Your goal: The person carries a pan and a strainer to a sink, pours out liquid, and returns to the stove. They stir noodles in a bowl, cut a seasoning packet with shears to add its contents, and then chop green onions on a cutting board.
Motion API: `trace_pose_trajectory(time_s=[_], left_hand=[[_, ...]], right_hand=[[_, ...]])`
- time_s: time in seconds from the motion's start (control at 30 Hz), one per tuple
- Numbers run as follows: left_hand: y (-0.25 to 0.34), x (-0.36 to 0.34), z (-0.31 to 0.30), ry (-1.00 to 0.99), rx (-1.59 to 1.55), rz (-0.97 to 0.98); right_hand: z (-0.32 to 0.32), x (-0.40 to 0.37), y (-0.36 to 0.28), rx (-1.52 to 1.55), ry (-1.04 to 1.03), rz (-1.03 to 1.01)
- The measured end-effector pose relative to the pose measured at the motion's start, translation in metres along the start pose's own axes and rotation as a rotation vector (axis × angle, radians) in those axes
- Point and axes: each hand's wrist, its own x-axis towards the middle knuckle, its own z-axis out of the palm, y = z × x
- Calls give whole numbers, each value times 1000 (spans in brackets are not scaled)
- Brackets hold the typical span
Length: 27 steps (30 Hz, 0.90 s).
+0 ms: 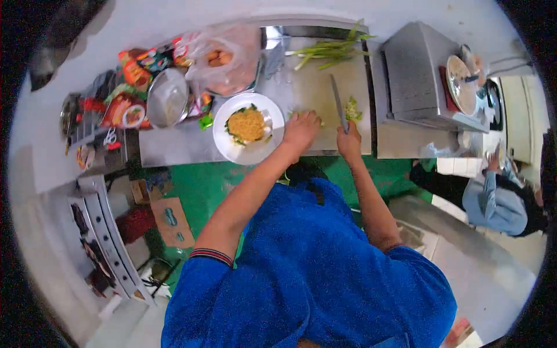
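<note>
My right hand (349, 143) is closed round the handle of a kitchen knife (337, 98), whose blade points away from me over the cutting board (313, 87). Just right of the blade lies a small heap of chopped green onion (353, 109). My left hand (302, 132) is at the board's left side, fingers bunched and pointing down; pale green bits show by the fingertips, but what they hold is hidden. Beside its wrist stands a white plate (223, 136) with a noodle cake (246, 125) on dark green leaves. Whole green onions (331, 53) lie across the board's far end.
A metal bowl (167, 97), colourful food packets (134, 72) and a plastic bag of eggs (219, 58) crowd the counter's left. To the right stands a steel box-shaped appliance (415, 75), with a round plate (461, 84) beyond it. Another person (493, 200) is at far right.
</note>
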Motion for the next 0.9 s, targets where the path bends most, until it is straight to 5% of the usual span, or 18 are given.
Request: trace_pose_trajectory(time_s=[0.13, 0.2, 0.27, 0.33, 0.4, 0.43, 0.5, 0.67, 0.73, 0.9], left_hand=[[-13, 24, 25, -110, 122, 80], [-20, 32, 9, -105, 111, 115], [-22, 30, -25, -103, -170, -16], [-47, -6, -60, 136, -352, -196], [-109, -84, -76, 215, -702, -725], [-122, -116, -99, 340, -620, -1060], [-185, -198, -73, 439, -338, -1149], [-240, -205, -55, 310, -299, -1164], [-258, -201, -38, 364, -58, -893], [-256, -204, -50, 283, -261, -1018]], right_hand=[[-28, -21, -20, 70, 88, -15], [-43, -34, -49, 234, -12, 187], [-22, -39, -34, 144, 50, 125], [-1, -38, -31, 77, 89, 41], [12, -29, -33, -149, 218, -170], [23, -30, -29, -162, 207, -131], [28, -29, -37, -247, 214, -119], [26, -63, -104, -341, 395, -90], [38, -84, -124, -271, 384, -118], [72, -117, -166, -106, 342, -234]])
